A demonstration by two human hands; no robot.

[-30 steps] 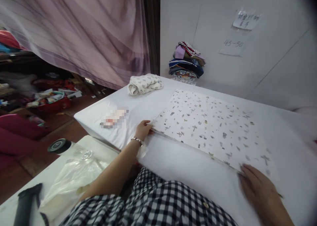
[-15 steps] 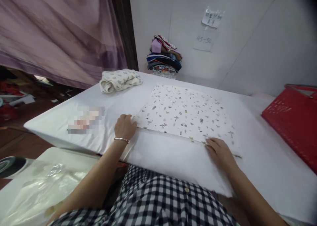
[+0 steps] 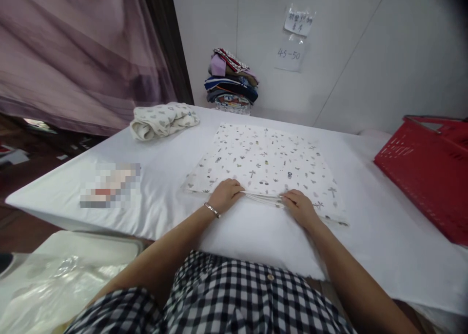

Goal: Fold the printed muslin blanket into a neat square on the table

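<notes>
If you take the middle of the printed cloth (image 3: pixel 266 163) as your dial, with twelve toward the wall (image 3: pixel 340 80), a clear plastic bag (image 3: pixel 66 285) lies at eight o'clock and a rolled cloth (image 3: pixel 164 121) at ten. Your left hand (image 3: pixel 226 195) sits between seven and eight, its fingers grasping the near edge of the printed cloth. That cloth lies spread on the surface (image 3: pixel 387 256), its layers showing as stacked folds between your hands. Your right hand (image 3: pixel 298 207), at five, has its fingers pinched on the same edge. A red basket (image 3: pixel 427 178) stands at three, well apart from the cloth. To handle this edge well, I'd catch every layer in both grips, since a missed ply would probably slip and crease; keep your hands level, ease slack toward four and eight, and check the near corners for stray layers.
</notes>
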